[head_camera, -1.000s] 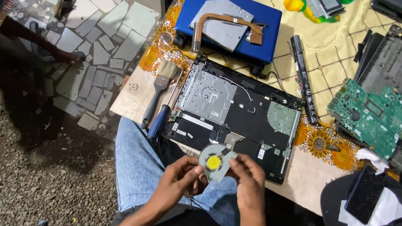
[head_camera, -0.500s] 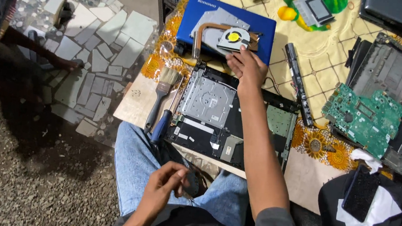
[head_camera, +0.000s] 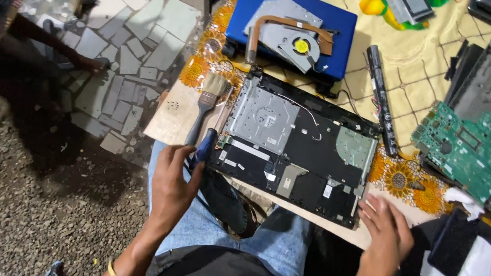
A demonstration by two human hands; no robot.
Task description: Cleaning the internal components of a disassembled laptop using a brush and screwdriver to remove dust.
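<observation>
Opened black laptop base [head_camera: 295, 148] flat on wooden board [head_camera: 170, 119], left hand [head_camera: 173, 182] curled around blue screwdriver handle [head_camera: 205, 146] beside paintbrush [head_camera: 206, 102], right hand [head_camera: 388, 230] loose, spread, holding nothing at front corner, fan with yellow round sticker [head_camera: 295, 42] on blue lid [head_camera: 294, 24] behind.

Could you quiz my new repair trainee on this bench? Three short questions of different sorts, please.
1. True or false: the left hand is at the blue-handled screwdriver.
2. Where does the cooling fan lie? A) on the blue laptop lid B) inside the open laptop base
3. Which hand rests by the base's near right corner?

Key: 1 true; 2 A; 3 the right hand.
</observation>
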